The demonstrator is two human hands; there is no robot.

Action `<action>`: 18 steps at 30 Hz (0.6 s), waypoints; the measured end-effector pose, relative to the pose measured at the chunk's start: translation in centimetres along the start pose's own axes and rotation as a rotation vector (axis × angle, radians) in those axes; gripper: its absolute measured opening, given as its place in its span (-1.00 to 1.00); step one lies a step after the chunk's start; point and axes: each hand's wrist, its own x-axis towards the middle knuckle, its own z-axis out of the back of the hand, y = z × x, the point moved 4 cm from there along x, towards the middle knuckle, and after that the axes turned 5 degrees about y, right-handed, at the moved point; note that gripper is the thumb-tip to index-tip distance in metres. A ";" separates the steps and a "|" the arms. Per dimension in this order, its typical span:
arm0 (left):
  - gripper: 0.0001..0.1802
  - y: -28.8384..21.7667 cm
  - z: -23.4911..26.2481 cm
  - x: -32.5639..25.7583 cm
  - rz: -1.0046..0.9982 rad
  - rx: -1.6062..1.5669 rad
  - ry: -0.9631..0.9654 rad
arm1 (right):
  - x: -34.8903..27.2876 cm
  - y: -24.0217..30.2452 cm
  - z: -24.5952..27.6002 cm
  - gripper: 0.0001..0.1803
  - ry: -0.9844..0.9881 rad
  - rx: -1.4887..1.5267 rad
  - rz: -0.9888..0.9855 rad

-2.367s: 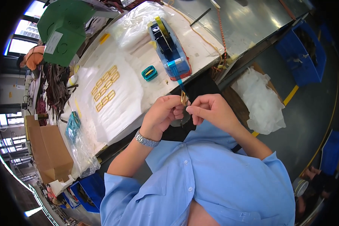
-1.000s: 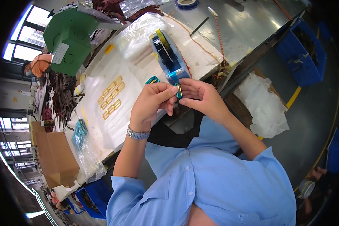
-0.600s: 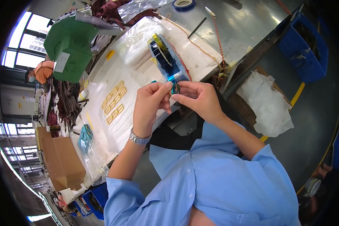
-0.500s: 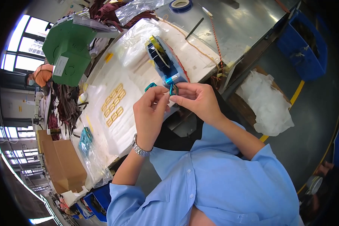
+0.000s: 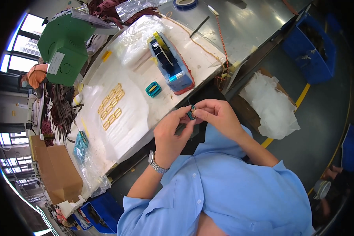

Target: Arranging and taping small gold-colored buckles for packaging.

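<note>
Between my two hands, in front of the table edge, is a small oblong metal buckle [image 5: 191, 113] partly covered in teal film. My left hand [image 5: 172, 131] pinches it from the left with thumb and fingertips. From the right, my right hand [image 5: 220, 118] grips its other side, fingers curled. On the table just beyond lies a similar teal-wrapped buckle [image 5: 153, 89]. Next to it stands a blue tape dispenser [image 5: 177, 80] with a strip of teal tape at its front. Several gold oblong buckles [image 5: 111, 106] lie in rows on white sheeting [image 5: 131, 122].
A teal bundle [image 5: 81, 145] in clear plastic lies near the table's left edge, beside a cardboard box [image 5: 59, 167]. A green machine [image 5: 65, 51] stands far left, with a person [image 5: 37, 74] beyond. At right are a white plastic bag [image 5: 273, 108] and a blue bin [image 5: 310, 47].
Both hands have drawn back from the tape dispenser toward my body, carrying the buckle with them. The dispenser's front and the other teal-wrapped buckle now show fully.
</note>
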 end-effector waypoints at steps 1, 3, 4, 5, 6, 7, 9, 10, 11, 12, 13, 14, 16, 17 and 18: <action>-0.56 0.0 0.0 -0.2 0.078 -0.134 0.021 | 0.0 -0.2 0.6 -0.72 0.082 0.118 -0.041; -0.55 0.4 0.0 -1.1 0.128 -0.297 0.032 | 0.3 -0.9 0.8 -0.67 0.232 0.236 -0.108; -0.56 1.1 -0.3 -1.6 0.156 -0.321 0.067 | 0.6 -1.2 0.5 -0.69 0.275 0.199 -0.100; -0.58 1.5 -0.2 -2.0 0.187 -0.330 0.094 | 0.5 -1.1 0.1 -0.70 0.334 0.166 -0.091; -0.56 1.4 0.9 -2.4 0.222 -0.308 0.179 | 0.1 -0.9 -0.3 -0.70 0.338 0.153 -0.092; -0.56 1.5 1.0 -2.3 0.220 -0.310 0.167 | -0.1 -0.6 -0.3 -0.72 0.277 0.086 -0.095; -0.53 0.6 1.5 -1.7 -0.048 0.002 0.158 | -0.3 0.3 -1.2 -0.75 0.246 0.028 -0.098; -0.49 0.5 1.5 -1.9 -0.093 0.065 0.153 | -0.5 1.2 -1.4 -0.76 0.172 -0.110 -0.093; -0.47 0.1 1.9 -1.7 -0.137 0.140 0.115 | -0.6 1.9 -1.8 -0.77 0.098 -0.246 -0.086; -0.48 0.0 2.3 -1.4 -0.144 0.181 0.103 | -0.4 2.5 -2.3 -0.75 0.086 -0.253 -0.067; -0.48 0.0 2.7 -1.1 -0.152 0.222 0.094 | 0.0 2.4 -2.7 -0.75 0.102 -0.245 -0.067; -0.48 0.2 3.3 -0.8 -0.141 0.234 0.092 | 0.6 2.6 -3.0 -0.74 0.090 -0.215 -0.001; -0.53 1.0 4.6 0.2 -0.081 0.255 0.069 | 1.8 2.4 -3.3 -0.71 0.090 -0.128 0.053; -0.53 1.6 5.2 0.9 -0.074 0.264 0.067 | 2.2 2.6 -3.3 -0.71 0.100 -0.123 0.054; -0.56 2.5 5.9 1.7 -0.051 0.249 -0.038 | 2.2 3.0 -2.9 -0.71 0.089 -0.128 0.040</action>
